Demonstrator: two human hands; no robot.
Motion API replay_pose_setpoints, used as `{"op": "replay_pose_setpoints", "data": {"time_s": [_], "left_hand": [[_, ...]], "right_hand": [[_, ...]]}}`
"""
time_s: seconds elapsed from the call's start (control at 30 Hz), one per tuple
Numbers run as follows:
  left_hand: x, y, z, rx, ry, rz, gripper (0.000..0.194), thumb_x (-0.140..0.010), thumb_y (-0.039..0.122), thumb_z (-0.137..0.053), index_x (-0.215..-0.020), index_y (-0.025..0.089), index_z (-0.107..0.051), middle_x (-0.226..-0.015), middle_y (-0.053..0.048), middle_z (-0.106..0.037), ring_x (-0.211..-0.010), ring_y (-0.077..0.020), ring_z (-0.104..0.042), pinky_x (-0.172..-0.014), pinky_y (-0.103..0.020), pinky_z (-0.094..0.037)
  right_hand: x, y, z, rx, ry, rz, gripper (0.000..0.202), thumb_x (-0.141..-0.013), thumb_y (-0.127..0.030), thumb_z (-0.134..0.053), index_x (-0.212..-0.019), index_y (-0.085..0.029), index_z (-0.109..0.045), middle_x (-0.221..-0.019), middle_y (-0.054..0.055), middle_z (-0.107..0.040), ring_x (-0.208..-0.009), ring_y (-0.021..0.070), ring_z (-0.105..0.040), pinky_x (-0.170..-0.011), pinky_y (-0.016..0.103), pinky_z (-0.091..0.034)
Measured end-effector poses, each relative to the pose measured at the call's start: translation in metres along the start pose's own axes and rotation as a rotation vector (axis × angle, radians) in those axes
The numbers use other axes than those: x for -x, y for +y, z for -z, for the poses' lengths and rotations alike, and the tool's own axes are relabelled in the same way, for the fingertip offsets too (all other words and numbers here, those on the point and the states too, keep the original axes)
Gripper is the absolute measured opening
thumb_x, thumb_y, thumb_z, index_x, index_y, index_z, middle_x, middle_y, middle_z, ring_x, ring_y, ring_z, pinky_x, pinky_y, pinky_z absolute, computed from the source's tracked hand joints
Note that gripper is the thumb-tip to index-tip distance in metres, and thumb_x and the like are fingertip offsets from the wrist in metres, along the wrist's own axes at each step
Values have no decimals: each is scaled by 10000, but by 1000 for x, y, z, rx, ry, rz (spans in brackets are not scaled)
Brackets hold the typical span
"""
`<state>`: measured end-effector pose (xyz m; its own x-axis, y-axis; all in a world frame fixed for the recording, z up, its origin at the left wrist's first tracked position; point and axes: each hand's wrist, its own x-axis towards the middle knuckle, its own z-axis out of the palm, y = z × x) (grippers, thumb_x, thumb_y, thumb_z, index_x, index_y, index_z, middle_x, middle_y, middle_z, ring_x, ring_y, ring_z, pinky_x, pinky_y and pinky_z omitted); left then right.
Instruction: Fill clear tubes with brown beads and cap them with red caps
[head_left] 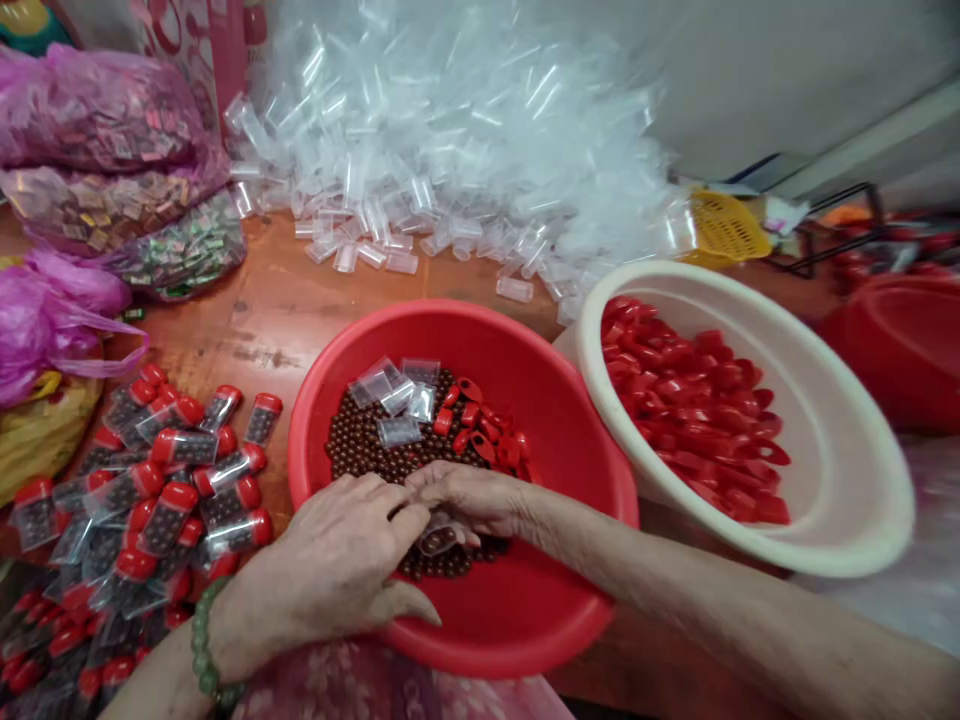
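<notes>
Both hands are over a red basin (465,650) with round dark brown balls (367,440) in it. My right hand (472,500) is closed around a clear plastic tube (437,541) with a few brown balls inside, low over the pile. My left hand (349,555), with a green bead bracelet on the wrist, has its fingers stretched over the balls and its thumb apart. Its fingertips meet those of my right hand; whether they touch the tube is hidden. Clear empty tubes (400,430) and red caps (487,430) lie on the balls.
Filled, red-capped tubes (184,447) are heaped at left. A large pile of clear tubes (450,130) lies behind the basin. A tilted white basin (832,440) holds red caps at right. Pink bags (105,110) stand back left; a yellow basket (724,225) is back right.
</notes>
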<state>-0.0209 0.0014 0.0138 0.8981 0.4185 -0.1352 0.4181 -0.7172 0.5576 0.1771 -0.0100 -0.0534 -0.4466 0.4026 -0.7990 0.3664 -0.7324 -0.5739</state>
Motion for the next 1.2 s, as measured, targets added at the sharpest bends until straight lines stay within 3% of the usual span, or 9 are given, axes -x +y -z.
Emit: {"op": "replay_pose_setpoints", "data": {"time_s": [0.1, 0.23, 0.37, 0.5, 0.67, 0.8, 0.97, 1.03, 1.2], "left_hand": [[-1, 1, -6, 24, 67, 41, 498, -864, 381, -620, -1305, 187, -496, -1204, -98, -610, -1054, -264, -571, -907, -414, -501], [-5, 0, -10, 214, 165, 50, 225, -942, 233, -491, -1129, 249, -615, -1191, -37, -624, -1072, -193, -578, -951, -338, -480], [-9, -1, -2, 510, 332, 120, 169, -920, 181, -516, -1049, 163, -625, -1228, -70, -624, -1129, -149, -582, -1010, -245, -433], [-13, 1, 4, 686, 397, 171, 203, -893, 163, -541, -1074, 116, -619, -1177, -97, -662, -1104, -149, -605, -990, -234, -435], [-13, 2, 5, 876, 392, 269, 188, -859, 196, -587, -1017, 133, -668, -991, -71, -719, -913, -160, -652, -844, -258, -487], [-11, 4, 7, 1083, 382, 269, 216, -848, 240, -606, -1028, 132, -662, -947, -79, -720, -879, -169, -652, -783, -261, -492], [-12, 3, 7, 915, 440, 237, 181, -854, 223, -600, -995, 135, -671, -940, -66, -701, -863, -147, -618, -805, -251, -466], [-13, 2, 6, 977, 427, 233, 196, -864, 250, -597, -1016, 142, -658, -940, -63, -692, -869, -148, -617, -800, -252, -466], [-17, 6, 5, 1167, 388, 212, 183, -843, 245, -610, -992, 144, -638, -912, -53, -673, -857, -138, -612, -798, -252, -456]], "right_hand": [[2, -4, -13, 3, 41, 73, 166, -664, -354, -468, -701, -194, -491, -428, -71, -444, -305, 68, -394, -331, 177, -372], [19, -11, -20, 144, 129, 151, 285, -798, -412, -367, -798, -179, -532, -478, -29, -510, -354, 113, -480, -366, 221, -411], [41, -20, 3, 454, 454, 252, 307, -908, -430, -349, -836, -189, -525, -735, 45, -619, -666, 163, -609, -614, 277, -492], [34, -21, 32, 791, 748, 237, 167, -840, -198, -503, -988, -163, -572, -1051, 131, -592, -968, 244, -580, -801, 332, -447], [7, -14, 42, 1040, 731, 203, 248, -780, -88, -544, -995, -173, -632, -933, 90, -639, -864, 215, -627, -733, 287, -454], [9, -14, 43, 1102, 728, 283, 161, -833, -161, -533, -946, -174, -648, -956, 100, -654, -841, 202, -636, -716, 282, -466], [32, -15, 41, 1032, 731, 424, 124, -879, -258, -514, -862, -170, -599, -833, 73, -659, -726, 175, -623, -672, 277, -485], [41, -17, 36, 928, 732, 500, 161, -900, -319, -496, -852, -188, -577, -785, 46, -656, -685, 160, -610, -641, 270, -496], [60, -24, 18, 118, 721, 842, 304, -763, -444, -710, -932, -218, -598, -870, 41, -687, -775, 168, -646, -678, 271, -539]]}}
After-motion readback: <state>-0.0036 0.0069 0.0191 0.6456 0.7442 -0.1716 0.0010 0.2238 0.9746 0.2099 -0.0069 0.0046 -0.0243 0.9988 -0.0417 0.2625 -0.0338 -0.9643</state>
